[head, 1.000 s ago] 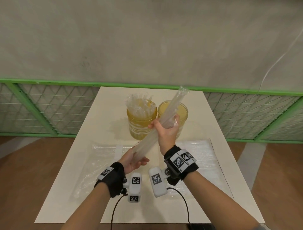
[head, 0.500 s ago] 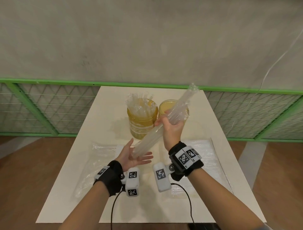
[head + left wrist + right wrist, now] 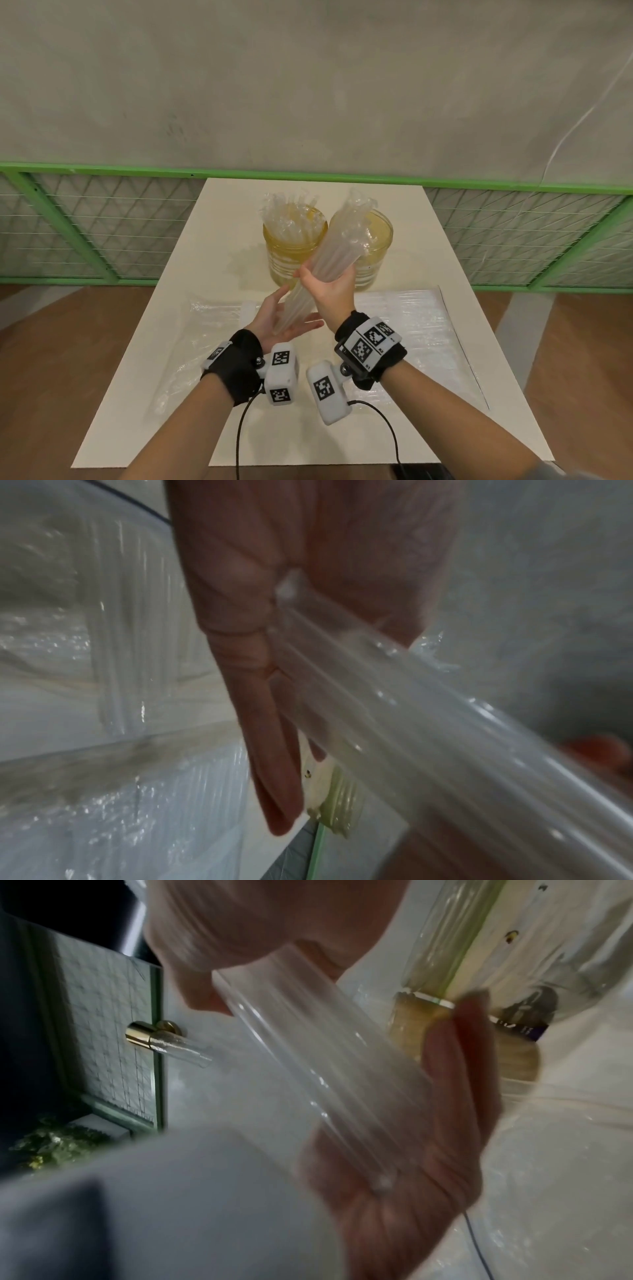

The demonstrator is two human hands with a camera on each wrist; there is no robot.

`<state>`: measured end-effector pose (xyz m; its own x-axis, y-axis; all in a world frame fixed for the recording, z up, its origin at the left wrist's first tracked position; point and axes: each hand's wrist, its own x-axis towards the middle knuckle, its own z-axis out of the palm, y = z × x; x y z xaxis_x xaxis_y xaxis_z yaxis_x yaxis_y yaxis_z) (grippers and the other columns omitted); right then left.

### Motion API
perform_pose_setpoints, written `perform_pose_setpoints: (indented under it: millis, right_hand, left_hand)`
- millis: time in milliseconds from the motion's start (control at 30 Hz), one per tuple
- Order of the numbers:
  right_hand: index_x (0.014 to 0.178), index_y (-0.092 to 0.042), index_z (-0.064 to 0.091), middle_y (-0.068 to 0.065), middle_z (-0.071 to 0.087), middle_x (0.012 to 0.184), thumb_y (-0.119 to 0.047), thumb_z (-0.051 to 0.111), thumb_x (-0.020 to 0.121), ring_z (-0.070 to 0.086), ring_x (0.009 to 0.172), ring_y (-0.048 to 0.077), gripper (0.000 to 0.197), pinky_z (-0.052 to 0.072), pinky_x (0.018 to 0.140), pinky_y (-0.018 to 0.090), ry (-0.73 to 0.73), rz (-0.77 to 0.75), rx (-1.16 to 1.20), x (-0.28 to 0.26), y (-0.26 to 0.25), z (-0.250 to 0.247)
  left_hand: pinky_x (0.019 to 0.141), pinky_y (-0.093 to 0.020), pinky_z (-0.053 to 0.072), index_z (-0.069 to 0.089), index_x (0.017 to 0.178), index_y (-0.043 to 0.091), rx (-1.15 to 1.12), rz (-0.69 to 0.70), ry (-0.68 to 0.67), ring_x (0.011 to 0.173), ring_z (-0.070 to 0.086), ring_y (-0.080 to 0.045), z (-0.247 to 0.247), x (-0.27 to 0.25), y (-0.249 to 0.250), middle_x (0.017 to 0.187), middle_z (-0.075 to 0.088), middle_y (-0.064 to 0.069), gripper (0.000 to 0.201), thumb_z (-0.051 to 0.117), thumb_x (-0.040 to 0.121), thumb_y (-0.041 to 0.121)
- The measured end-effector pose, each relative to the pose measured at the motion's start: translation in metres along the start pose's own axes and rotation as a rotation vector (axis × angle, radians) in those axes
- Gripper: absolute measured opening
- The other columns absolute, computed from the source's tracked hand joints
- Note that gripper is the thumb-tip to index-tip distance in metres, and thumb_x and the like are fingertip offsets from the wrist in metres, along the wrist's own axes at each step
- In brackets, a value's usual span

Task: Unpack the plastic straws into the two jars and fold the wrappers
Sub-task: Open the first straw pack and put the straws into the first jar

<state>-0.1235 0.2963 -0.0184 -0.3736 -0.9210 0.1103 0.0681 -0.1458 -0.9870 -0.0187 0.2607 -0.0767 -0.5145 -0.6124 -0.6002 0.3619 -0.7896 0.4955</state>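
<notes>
1. White table point(image 3: 219, 219), holding two amber jars: left jar point(image 3: 291, 260) already stuffed with straws, right jar point(image 3: 376, 236) looks empty.
2. Clear wrappers point(image 3: 411, 318) spread flat nearby; flimsy, crinkly, slick.
3. Straw bundle point(image 3: 337, 250), tilted above right jar: light, slippery, crushable. Best gripped mid-length.
4. Right hand point(image 3: 330, 289) wrapped around bundle's middle.
5. Left hand point(image 3: 274, 317) flat and spread, cupping bundle's lower end.
</notes>
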Motion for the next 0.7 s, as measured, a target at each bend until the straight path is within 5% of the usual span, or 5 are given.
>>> perform_pose_setpoints:
  millis: [200, 300, 400, 467, 700]
  right_hand:
    - [0.09, -0.009, 0.059, 0.003, 0.065, 0.077, -0.002, 0.07, 0.078, 0.065, 0.07, 0.002, 0.018, 0.052, 0.066, 0.015, -0.037, 0.014, -0.04, 0.004, 0.003, -0.003]
    - [0.091, -0.018, 0.056, -0.004, 0.063, 0.079, -0.002, 0.068, 0.081, 0.062, 0.069, -0.007, 0.022, 0.048, 0.065, 0.008, -0.018, -0.025, -0.025, 0.006, 0.001, -0.006]
    - [0.086, -0.024, 0.055, -0.006, 0.062, 0.079, -0.002, 0.069, 0.081, 0.062, 0.068, -0.009, 0.026, 0.048, 0.063, 0.008, -0.032, -0.01, -0.04, 0.003, 0.002, -0.005]
    - [0.081, -0.026, 0.054, -0.005, 0.062, 0.076, 0.0, 0.07, 0.079, 0.063, 0.064, -0.007, 0.031, 0.05, 0.061, 0.01, -0.037, 0.014, -0.022, 0.004, 0.004, -0.006]
    - [0.092, -0.011, 0.064, -0.001, 0.07, 0.083, -0.011, 0.081, 0.068, 0.069, 0.079, 0.006, 0.029, 0.053, 0.07, 0.017, -0.08, 0.046, 0.078, -0.001, 0.005, -0.005]
  left_hand:
    - [0.086, -0.056, 0.046, 0.066, 0.103, 0.006, 0.2, -0.084, -0.076, 0.091, 0.069, -0.034, 0.0, 0.0, -0.003, 0.099, 0.07, -0.02, 0.051, 0.036, 0.093, 0.047]
    - [0.087, -0.053, 0.049, 0.069, 0.1, 0.004, 0.226, -0.064, -0.047, 0.09, 0.068, -0.037, -0.002, 0.004, 0.004, 0.096, 0.07, -0.022, 0.055, 0.045, 0.088, 0.052]
    - [0.062, -0.031, 0.056, 0.068, 0.096, 0.012, 0.241, -0.013, -0.028, 0.068, 0.069, -0.023, 0.007, 0.007, 0.005, 0.077, 0.071, -0.008, 0.046, 0.049, 0.086, 0.054]
    - [0.044, -0.019, 0.043, 0.063, 0.089, 0.013, 0.25, 0.033, 0.019, 0.048, 0.058, -0.01, 0.009, 0.012, 0.002, 0.058, 0.063, 0.001, 0.036, 0.046, 0.091, 0.045]
    - [0.029, -0.014, 0.032, 0.059, 0.087, 0.012, 0.26, 0.106, 0.158, 0.033, 0.043, -0.006, 0.004, 0.025, 0.002, 0.046, 0.051, 0.004, 0.026, 0.045, 0.095, 0.032]
